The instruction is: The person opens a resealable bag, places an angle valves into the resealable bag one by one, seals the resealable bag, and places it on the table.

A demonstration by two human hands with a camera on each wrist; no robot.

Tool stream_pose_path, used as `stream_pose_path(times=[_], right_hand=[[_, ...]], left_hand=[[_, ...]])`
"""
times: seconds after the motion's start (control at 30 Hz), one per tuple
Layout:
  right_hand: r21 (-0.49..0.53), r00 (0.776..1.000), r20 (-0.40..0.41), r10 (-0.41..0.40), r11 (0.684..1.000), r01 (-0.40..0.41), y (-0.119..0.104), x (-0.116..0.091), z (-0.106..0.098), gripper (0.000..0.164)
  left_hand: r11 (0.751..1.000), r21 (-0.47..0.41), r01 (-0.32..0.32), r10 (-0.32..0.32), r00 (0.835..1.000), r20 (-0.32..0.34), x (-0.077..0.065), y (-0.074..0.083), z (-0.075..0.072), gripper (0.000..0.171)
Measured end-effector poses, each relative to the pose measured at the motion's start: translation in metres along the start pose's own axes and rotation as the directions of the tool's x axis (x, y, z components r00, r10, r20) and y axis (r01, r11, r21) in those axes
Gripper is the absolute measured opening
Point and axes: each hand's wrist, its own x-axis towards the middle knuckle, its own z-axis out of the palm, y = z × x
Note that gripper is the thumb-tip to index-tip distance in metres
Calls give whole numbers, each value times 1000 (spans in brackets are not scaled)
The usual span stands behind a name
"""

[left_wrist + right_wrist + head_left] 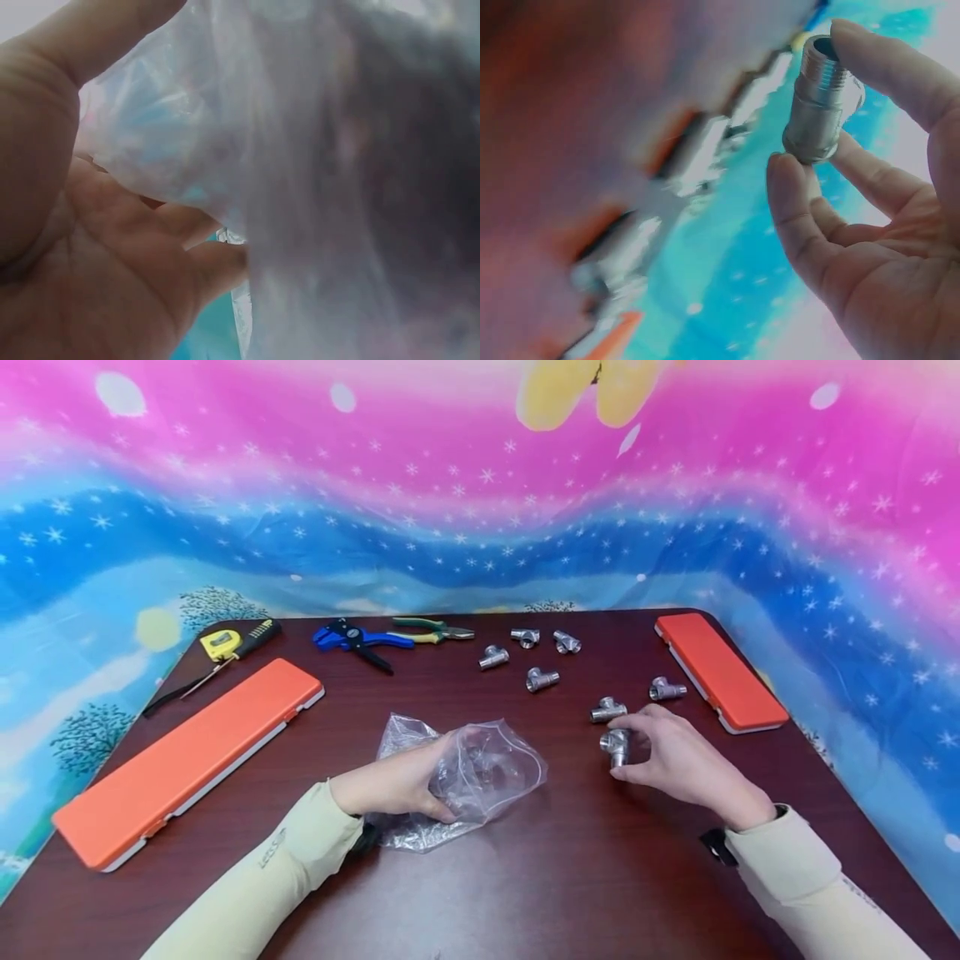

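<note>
My left hand (401,781) holds a clear plastic zip bag (495,777), thumb at the near side of its mouth, which gapes toward the right. In the left wrist view the crinkled bag (307,180) covers most of the picture and hides some fingertips. Between thumb and fingertips, my right hand (682,764) pinches a silver metal tee pipe fitting (617,745), right of the bag. The right wrist view shows the threaded end of this tee fitting (815,112) against the thumb. Another tee fitting (606,710) lies just behind it on the table.
Several more tee fittings (542,679) lie toward the back, one tee fitting (666,690) near the right orange case (720,672). A longer orange case (195,760) lies left. Behind are a tape measure (221,645), screwdriver (255,637), blue wire stripper (352,637) and pliers (431,631).
</note>
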Motion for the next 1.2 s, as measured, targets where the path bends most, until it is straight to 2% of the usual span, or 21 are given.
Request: stream_pose_path(times=[0.13, 0.3, 0.53, 0.7, 0.97, 1.2], right_hand=[[46, 997, -32, -65, 997, 66, -28, 11, -3, 55], [101, 985, -20, -172, 980, 173, -68, 27, -6, 55], [56, 954, 51, -296, 954, 293, -107, 48, 0, 57], [20, 931, 103, -349, 937, 349, -119, 58, 10, 56], [-45, 926, 155, -344, 934, 354, -123, 60, 27, 58], [-62, 921, 156, -358, 927, 371, -125, 62, 36, 56]], left_hand=[[1000, -14, 14, -14, 1000, 19, -1, -1, 0, 111], [999, -24, 30, -30, 999, 32, -2, -2, 0, 113], [998, -31, 50, -49, 998, 38, -2, -1, -1, 116], [998, -33, 56, -55, 998, 34, -1, 0, -1, 115], [998, -52, 25, -24, 1000, 18, 0, 1, -4, 114], [997, -56, 50, -49, 998, 28, -3, 0, -3, 113]])
